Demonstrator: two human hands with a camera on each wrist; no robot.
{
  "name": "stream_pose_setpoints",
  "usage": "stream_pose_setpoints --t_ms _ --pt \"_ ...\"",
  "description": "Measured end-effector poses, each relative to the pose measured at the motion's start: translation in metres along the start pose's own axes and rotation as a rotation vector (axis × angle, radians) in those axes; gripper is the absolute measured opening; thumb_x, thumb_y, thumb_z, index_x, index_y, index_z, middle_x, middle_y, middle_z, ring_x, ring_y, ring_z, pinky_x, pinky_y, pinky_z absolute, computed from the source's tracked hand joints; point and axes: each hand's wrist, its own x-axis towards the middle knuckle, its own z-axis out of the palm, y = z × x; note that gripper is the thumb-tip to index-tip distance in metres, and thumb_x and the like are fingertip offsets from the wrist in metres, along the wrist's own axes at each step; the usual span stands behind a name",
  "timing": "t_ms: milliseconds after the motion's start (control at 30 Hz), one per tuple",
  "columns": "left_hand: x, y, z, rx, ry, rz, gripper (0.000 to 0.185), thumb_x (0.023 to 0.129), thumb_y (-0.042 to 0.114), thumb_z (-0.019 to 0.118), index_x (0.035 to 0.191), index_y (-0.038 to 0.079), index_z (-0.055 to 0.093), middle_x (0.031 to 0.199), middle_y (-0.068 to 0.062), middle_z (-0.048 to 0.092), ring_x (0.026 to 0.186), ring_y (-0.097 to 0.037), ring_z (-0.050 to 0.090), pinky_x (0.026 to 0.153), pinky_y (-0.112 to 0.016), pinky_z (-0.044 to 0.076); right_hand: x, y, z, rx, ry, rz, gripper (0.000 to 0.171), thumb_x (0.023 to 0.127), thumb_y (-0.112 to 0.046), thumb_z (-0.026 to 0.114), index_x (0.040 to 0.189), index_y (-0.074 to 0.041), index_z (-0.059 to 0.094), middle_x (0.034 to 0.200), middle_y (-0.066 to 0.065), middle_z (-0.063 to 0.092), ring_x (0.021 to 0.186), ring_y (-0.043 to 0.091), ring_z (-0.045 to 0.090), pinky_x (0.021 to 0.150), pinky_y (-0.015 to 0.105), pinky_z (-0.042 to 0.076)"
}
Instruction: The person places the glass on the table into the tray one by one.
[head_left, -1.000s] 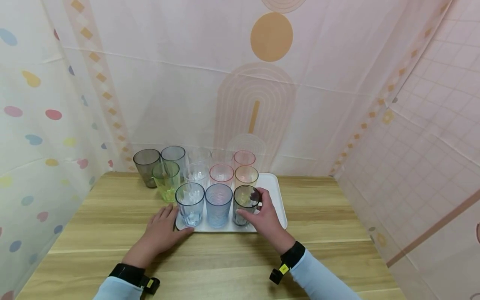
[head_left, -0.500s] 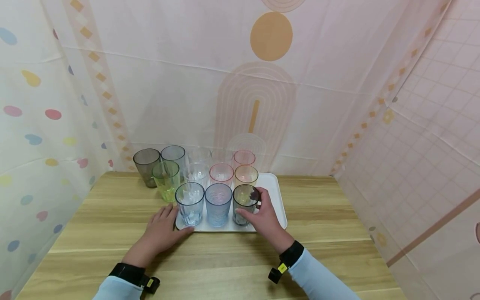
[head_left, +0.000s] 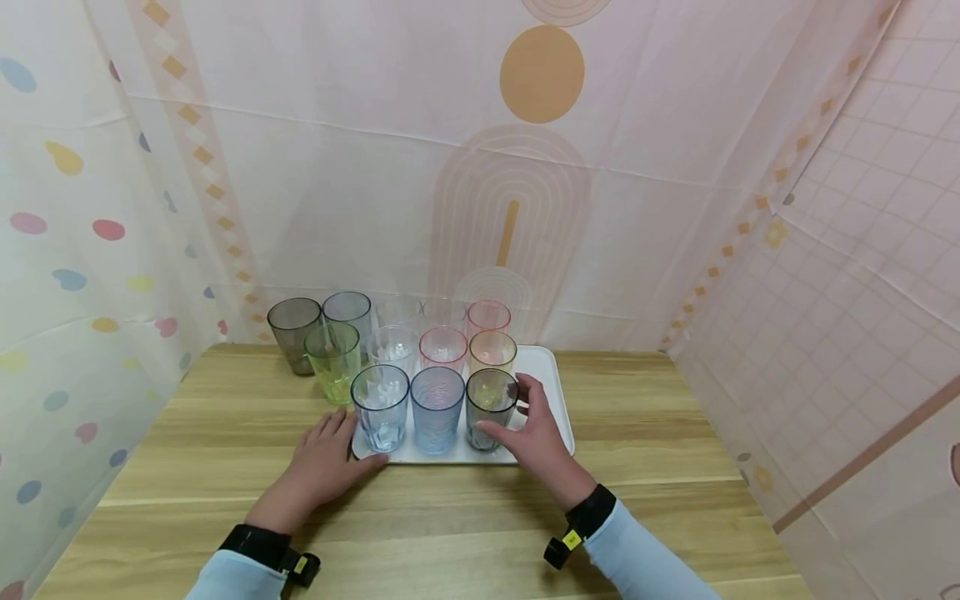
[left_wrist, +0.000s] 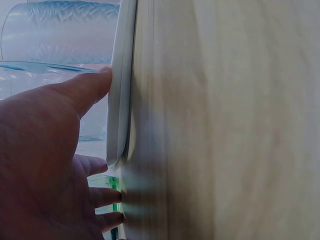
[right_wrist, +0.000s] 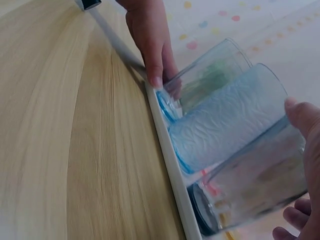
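Observation:
A white tray (head_left: 551, 392) lies on the table with tumblers in rows. Along its front edge stand a pale blue tumbler (head_left: 381, 408), a textured blue tumbler (head_left: 437, 412) and a grey tumbler (head_left: 487, 417), all upright. My right hand (head_left: 540, 433) is curved loosely around the grey tumbler's right side. The thumb is at its front; in the right wrist view the other fingers (right_wrist: 295, 220) look apart from the glass. My left hand (head_left: 322, 458) rests at the tray's front left corner, fingers extended, thumb (left_wrist: 95, 82) on the rim.
Behind are clear tumblers (head_left: 393, 343), a red-rimmed tumbler (head_left: 443, 346), an amber tumbler (head_left: 492, 346) and a pink-rimmed tumbler (head_left: 489, 312). Left of them stand a green tumbler (head_left: 332, 367), a dark grey tumbler (head_left: 292, 329) and a blue-grey tumbler (head_left: 347, 308). A patterned curtain (head_left: 337, 192) hangs behind.
My right hand has eased slightly rightward, and its fingertips, earlier visible behind the grey tumbler, have drawn back to its edge. The tumblers, tray and left hand look unmoved.

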Motion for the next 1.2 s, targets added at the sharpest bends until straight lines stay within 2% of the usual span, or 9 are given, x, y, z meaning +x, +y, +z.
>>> stream_pose_setpoints --t_ms 167,400,533,733,833,933,1000,1067,1200 --pt "-0.001 0.002 -0.001 0.0 -0.001 -0.002 0.11 0.098 0.072 0.07 0.165 -0.01 0.038 0.17 -0.043 0.028 0.154 -0.068 0.026 0.121 -0.084 0.023 -0.008 0.004 -0.018 -0.106 -0.008 -0.019 0.099 0.094 -0.032 0.093 0.167 -0.005 0.032 0.158 0.019 0.048 0.151 0.037 0.047 0.123 0.062 0.041" --pt "-0.002 0.002 0.0 0.003 0.0 -0.002 0.111 0.098 0.073 0.069 0.165 -0.01 0.038 0.17 -0.043 0.028 0.154 -0.067 0.026 0.121 -0.084 0.024 -0.028 0.016 -0.052 -0.521 -0.047 -0.134 0.1 0.095 -0.048 0.088 0.168 -0.004 0.035 0.167 0.02 0.044 0.154 0.039 0.044 0.125 0.059 0.041" --pt "-0.002 0.002 0.0 0.002 0.011 0.001 0.11 0.098 0.072 0.07 0.165 -0.009 0.038 0.17 -0.042 0.029 0.155 -0.067 0.027 0.121 -0.084 0.024 -0.043 0.026 -0.066 -0.69 -0.04 -0.209 0.102 0.094 -0.053 0.087 0.166 0.0 0.037 0.166 0.025 0.046 0.153 0.043 0.046 0.124 0.061 0.042" --pt "-0.002 -0.007 -0.001 -0.034 0.017 0.037 0.112 0.095 0.072 0.075 0.165 -0.009 0.04 0.169 -0.042 0.031 0.154 -0.066 0.029 0.121 -0.082 0.026 -0.063 0.037 -0.077 -0.751 -0.028 -0.225 0.103 0.094 -0.051 0.086 0.166 0.004 0.038 0.165 0.029 0.047 0.153 0.047 0.046 0.124 0.065 0.04" --pt "-0.003 -0.019 -0.01 -0.145 -0.006 0.078 0.105 0.095 0.06 0.084 0.164 -0.008 0.042 0.167 -0.04 0.038 0.154 -0.063 0.033 0.123 -0.078 0.029 -0.071 0.04 -0.08 -0.743 -0.011 -0.236 0.101 0.094 -0.05 0.086 0.165 0.006 0.04 0.163 0.03 0.048 0.152 0.05 0.046 0.122 0.068 0.04" --pt "-0.002 -0.033 -0.026 -0.243 -0.011 0.062 0.089 0.099 0.044 0.085 0.161 -0.007 0.046 0.161 -0.038 0.047 0.149 -0.061 0.042 0.12 -0.076 0.036 -0.077 0.042 -0.081 -0.715 0.006 -0.246 0.099 0.094 -0.049 0.087 0.165 0.002 0.041 0.162 0.029 0.05 0.151 0.05 0.047 0.12 0.071 0.041" --pt "0.002 -0.04 -0.037 -0.284 0.028 0.013 0.076 0.104 0.036 0.08 0.158 -0.008 0.05 0.156 -0.038 0.052 0.143 -0.061 0.049 0.116 -0.076 0.041 -0.081 0.044 -0.082 -0.701 0.01 -0.233 0.099 0.094 -0.051 0.087 0.166 -0.001 0.041 0.163 0.027 0.05 0.151 0.049 0.047 0.12 0.071 0.041" --pt "0.009 -0.046 -0.045 -0.334 0.111 -0.046 0.068 0.108 0.033 0.075 0.156 -0.008 0.051 0.153 -0.038 0.055 0.14 -0.059 0.053 0.113 -0.075 0.045 -0.084 0.044 -0.081 -0.684 0.01 -0.211 0.099 0.094 -0.051 0.087 0.167 -0.003 0.04 0.164 0.025 0.049 0.151 0.048 0.047 0.12 0.071 0.041" --pt "0.029 -0.055 -0.053 -0.502 0.31 -0.087 0.074 0.108 0.035 0.076 0.161 -0.006 0.044 0.157 -0.035 0.05 0.145 -0.053 0.048 0.115 -0.07 0.045 -0.091 0.043 -0.079 -0.664 0.008 -0.18 0.102 0.093 -0.05 0.088 0.168 -0.003 0.037 0.166 0.026 0.047 0.151 0.05 0.046 0.12 0.073 0.041"
